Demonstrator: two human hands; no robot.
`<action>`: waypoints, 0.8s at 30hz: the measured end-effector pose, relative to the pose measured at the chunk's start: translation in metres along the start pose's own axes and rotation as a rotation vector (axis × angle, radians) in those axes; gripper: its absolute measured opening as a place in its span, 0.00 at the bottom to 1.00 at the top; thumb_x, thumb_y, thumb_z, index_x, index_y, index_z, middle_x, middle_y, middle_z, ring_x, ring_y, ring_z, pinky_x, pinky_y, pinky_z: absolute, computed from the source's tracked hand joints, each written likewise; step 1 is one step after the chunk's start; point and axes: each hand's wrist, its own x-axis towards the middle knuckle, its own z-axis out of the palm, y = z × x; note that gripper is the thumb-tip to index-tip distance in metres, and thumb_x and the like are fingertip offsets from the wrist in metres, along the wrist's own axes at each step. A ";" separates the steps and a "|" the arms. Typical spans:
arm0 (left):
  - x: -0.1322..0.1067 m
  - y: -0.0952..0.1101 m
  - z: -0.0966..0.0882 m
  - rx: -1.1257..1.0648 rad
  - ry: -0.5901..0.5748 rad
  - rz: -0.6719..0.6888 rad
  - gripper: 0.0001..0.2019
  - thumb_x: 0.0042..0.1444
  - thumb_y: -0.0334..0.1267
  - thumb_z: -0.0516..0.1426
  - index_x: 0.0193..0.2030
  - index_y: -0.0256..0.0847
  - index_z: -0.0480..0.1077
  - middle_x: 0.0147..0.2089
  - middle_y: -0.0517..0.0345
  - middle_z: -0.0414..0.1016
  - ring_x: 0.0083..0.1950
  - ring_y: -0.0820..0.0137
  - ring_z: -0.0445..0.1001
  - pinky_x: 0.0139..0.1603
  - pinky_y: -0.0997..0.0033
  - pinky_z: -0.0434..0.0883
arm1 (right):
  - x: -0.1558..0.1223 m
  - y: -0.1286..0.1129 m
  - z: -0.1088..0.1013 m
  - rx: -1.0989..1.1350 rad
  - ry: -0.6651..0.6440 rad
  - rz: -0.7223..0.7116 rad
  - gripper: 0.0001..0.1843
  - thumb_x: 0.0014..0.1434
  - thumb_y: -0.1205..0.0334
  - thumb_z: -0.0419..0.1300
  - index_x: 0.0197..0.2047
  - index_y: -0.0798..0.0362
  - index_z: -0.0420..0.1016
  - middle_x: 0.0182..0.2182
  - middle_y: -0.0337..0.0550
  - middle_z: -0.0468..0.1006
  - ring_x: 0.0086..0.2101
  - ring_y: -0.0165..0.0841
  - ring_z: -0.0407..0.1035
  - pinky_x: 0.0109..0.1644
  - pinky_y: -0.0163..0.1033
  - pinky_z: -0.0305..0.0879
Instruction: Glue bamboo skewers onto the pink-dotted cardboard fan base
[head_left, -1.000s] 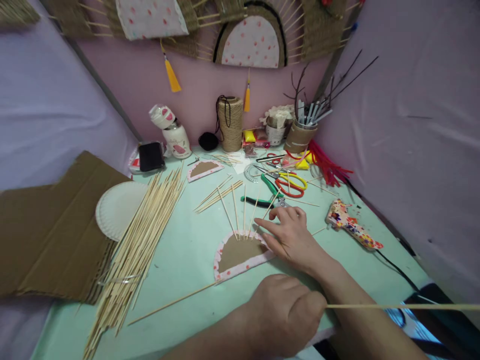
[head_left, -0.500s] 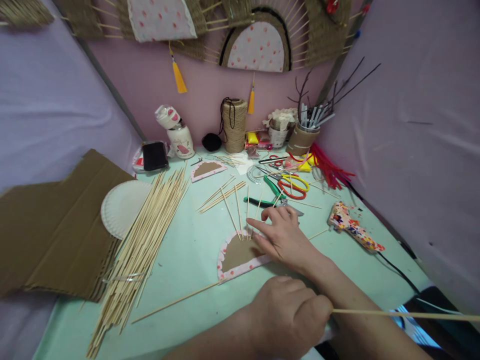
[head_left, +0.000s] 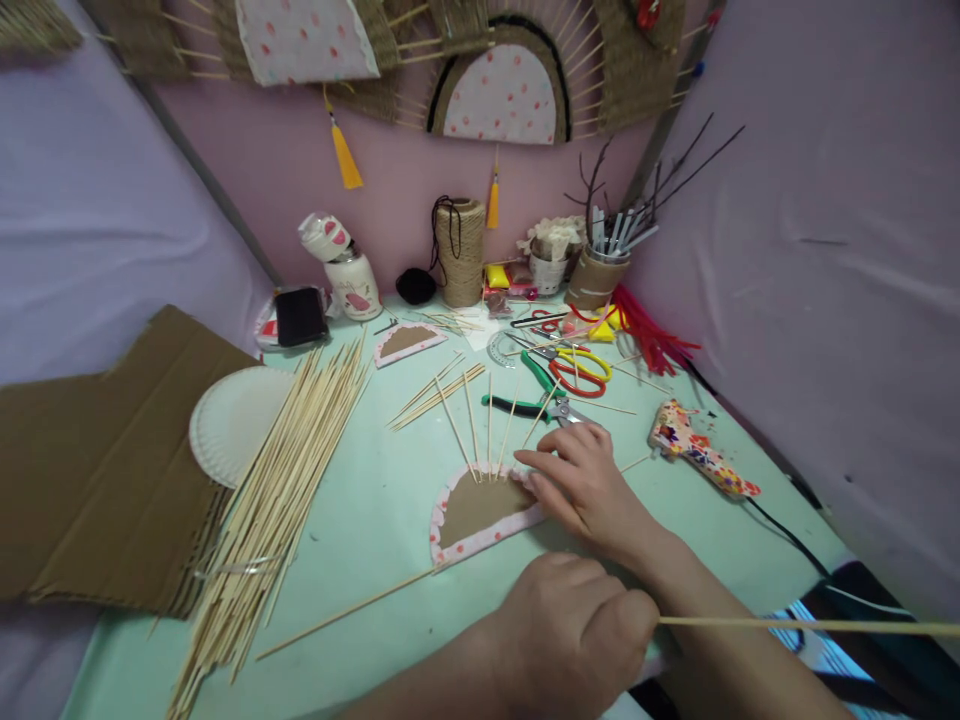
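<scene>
Half-round cardboard panel [head_left: 480, 510], one, white border spotted red: flat on the table [head_left: 360, 520], straight edge toward the person.

Short sticks [head_left: 490, 425], five: fanned out from its curved edge; the lower end of the rightmost is hidden behind a finger.

Right hand [head_left: 589, 490]: at the panel's right end, index finger and thumb apart, no stick seen clamped between them; whether the fingertips touch anything cannot be told. Change from half a second ago: index finger drawn back rightward, off the middle of the fan; sticks unmoved. Meaning, as judged: spacing open to view, arrangement undisturbed.

Left hand [head_left: 577, 635]: nearer the person, a fist closed on one long stick [head_left: 810, 626] pointing right.

Second long stick [head_left: 345, 615]: on the table, one end at the panel's left corner.

Beyond: loose sticks [head_left: 442, 395], green-handled pliers [head_left: 543, 374].

Right: flowered glue gun [head_left: 701, 455].

Left: bundle of sticks [head_left: 277, 510], lapping a paper plate [head_left: 225, 425].

Back: smaller half-round panel [head_left: 409, 342]; twine spool [head_left: 463, 255].
</scene>
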 end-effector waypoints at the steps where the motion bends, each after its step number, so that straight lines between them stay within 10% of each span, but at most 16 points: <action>1: 0.000 0.000 0.000 -0.006 0.007 0.000 0.06 0.61 0.29 0.46 0.35 0.40 0.62 0.22 0.64 0.63 0.22 0.72 0.62 0.25 0.69 0.55 | -0.006 0.002 -0.002 0.014 0.027 0.017 0.13 0.67 0.64 0.51 0.48 0.52 0.76 0.36 0.44 0.74 0.39 0.36 0.63 0.50 0.49 0.53; 8: 0.002 -0.001 -0.005 -0.027 0.110 -0.160 0.07 0.63 0.29 0.45 0.39 0.39 0.62 0.24 0.60 0.67 0.24 0.71 0.64 0.27 0.69 0.60 | -0.061 0.008 -0.032 0.341 0.157 0.344 0.11 0.65 0.63 0.54 0.45 0.47 0.78 0.33 0.42 0.76 0.36 0.34 0.70 0.42 0.41 0.65; 14: 0.004 -0.002 -0.004 -0.059 0.067 -0.247 0.06 0.64 0.29 0.47 0.39 0.40 0.62 0.25 0.60 0.69 0.24 0.72 0.66 0.27 0.72 0.63 | -0.084 -0.013 -0.068 0.839 -0.045 0.660 0.23 0.58 0.47 0.62 0.54 0.46 0.76 0.44 0.47 0.79 0.40 0.37 0.74 0.44 0.40 0.73; 24: 0.003 0.000 -0.003 0.012 -0.013 -0.283 0.09 0.68 0.39 0.46 0.48 0.38 0.63 0.28 0.60 0.73 0.26 0.71 0.71 0.28 0.71 0.67 | -0.069 -0.012 -0.050 0.905 0.274 0.770 0.15 0.60 0.47 0.61 0.34 0.52 0.76 0.29 0.42 0.75 0.29 0.31 0.69 0.34 0.37 0.70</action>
